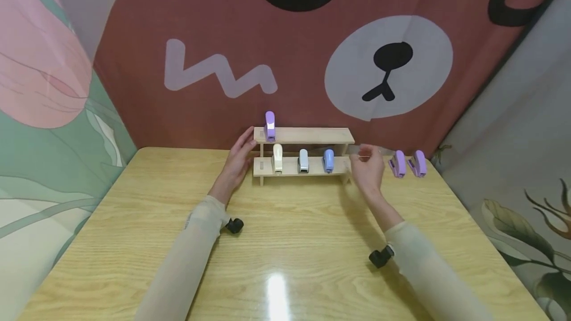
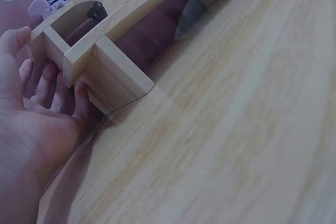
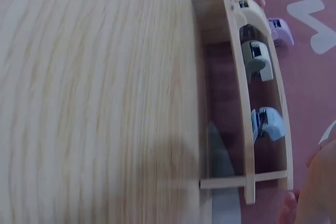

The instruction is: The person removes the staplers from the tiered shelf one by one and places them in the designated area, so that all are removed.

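Note:
A two-tier wooden rack stands against the curtain at the table's back. On its upper tier, far left, sits a purple mini stapler. The lower tier bears a cream stapler, a grey-white stapler and a blue stapler. My left hand rests its fingers against the rack's left end, around the ends of both tiers. Beside the right end is my right hand, fingers loosely bent, with no object visible in it. The right wrist view cuts off most of this hand.
Two more purple staplers, one nearer and one farther right, stand on the table right of my right hand. The wooden table ends at a curtain behind the rack. Side curtains flank it. Each wrist carries a small black camera.

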Demonstrator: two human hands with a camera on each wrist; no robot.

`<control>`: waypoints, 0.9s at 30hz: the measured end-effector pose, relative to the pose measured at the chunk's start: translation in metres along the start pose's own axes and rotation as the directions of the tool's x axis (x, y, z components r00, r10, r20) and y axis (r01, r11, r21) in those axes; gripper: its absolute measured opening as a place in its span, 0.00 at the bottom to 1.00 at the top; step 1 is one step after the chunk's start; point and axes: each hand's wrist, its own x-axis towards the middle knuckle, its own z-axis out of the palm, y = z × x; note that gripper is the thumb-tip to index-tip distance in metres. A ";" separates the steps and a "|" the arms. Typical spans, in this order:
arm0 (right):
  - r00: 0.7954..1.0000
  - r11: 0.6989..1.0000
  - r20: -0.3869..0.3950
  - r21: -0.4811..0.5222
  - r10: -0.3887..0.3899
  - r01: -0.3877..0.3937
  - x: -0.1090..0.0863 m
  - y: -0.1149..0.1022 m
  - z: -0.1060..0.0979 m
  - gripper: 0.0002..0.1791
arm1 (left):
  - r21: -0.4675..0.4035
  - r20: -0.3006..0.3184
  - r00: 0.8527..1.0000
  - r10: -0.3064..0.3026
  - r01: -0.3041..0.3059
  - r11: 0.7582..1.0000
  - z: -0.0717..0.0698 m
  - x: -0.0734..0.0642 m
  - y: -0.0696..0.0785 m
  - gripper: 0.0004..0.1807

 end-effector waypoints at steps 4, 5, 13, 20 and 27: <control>1.000 1.000 0.000 0.022 0.002 -0.003 -0.004 -0.007 0.006 0.20 | 0.007 -0.005 1.000 -0.008 0.008 1.000 -0.001 -0.001 0.001 0.30; 1.000 1.000 0.005 0.025 0.007 -0.007 -0.005 -0.009 0.007 0.19 | 0.007 -0.008 1.000 -0.011 0.011 1.000 -0.002 -0.001 0.001 0.30; 0.999 0.996 0.040 0.084 0.021 -0.024 -0.011 -0.013 0.013 0.17 | 0.000 -0.007 1.000 -0.007 0.007 1.000 0.002 0.000 0.001 0.29; 0.998 0.996 0.065 0.085 0.022 -0.027 -0.014 -0.018 0.019 0.17 | 0.001 0.003 1.000 -0.008 0.008 1.000 0.003 0.000 0.001 0.29; 0.997 0.993 0.081 0.113 0.016 -0.025 -0.019 -0.028 0.033 0.15 | -0.035 0.023 1.000 0.000 0.000 0.999 0.000 0.000 0.001 0.29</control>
